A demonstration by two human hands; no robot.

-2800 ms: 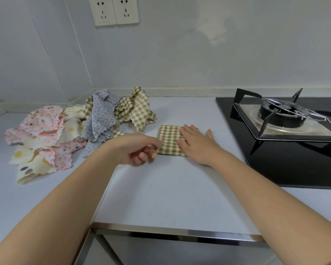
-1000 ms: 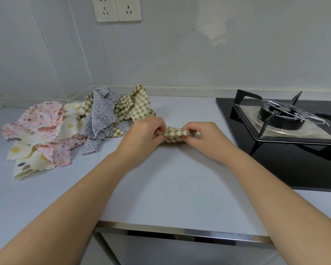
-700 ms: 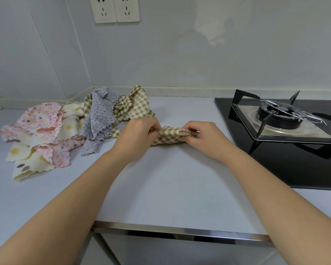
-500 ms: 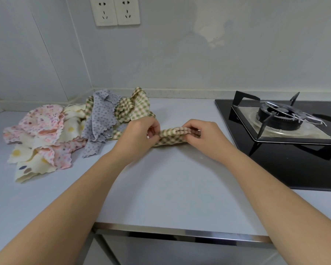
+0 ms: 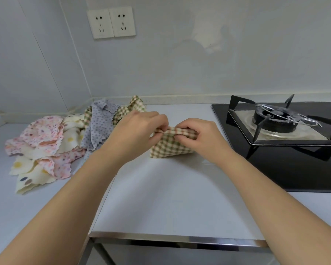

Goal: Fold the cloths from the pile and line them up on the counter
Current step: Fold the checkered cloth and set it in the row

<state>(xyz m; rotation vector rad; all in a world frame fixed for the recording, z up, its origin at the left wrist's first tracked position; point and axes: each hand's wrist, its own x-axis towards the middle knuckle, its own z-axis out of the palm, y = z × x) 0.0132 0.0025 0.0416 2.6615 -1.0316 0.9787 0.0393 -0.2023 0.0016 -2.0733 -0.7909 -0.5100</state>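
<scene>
Two hands are in the middle of the frame. The left hand (image 5: 139,129) and the right hand (image 5: 201,134) each pinch the top edge of one checked cloth (image 5: 170,148), with fingers curled tight on it. The cloth hangs down between them, and its bottom edge touches the counter (image 5: 161,197).

One pile (image 5: 65,142) of loose cloths lies at the left. It shows four patterns: pink flowers, cream with dots, grey flowers and green checks. How many cloths are in it cannot be told.

Two sockets (image 5: 111,22) are on the wall at the upper left. One stove (image 5: 275,121) is at the right.
</scene>
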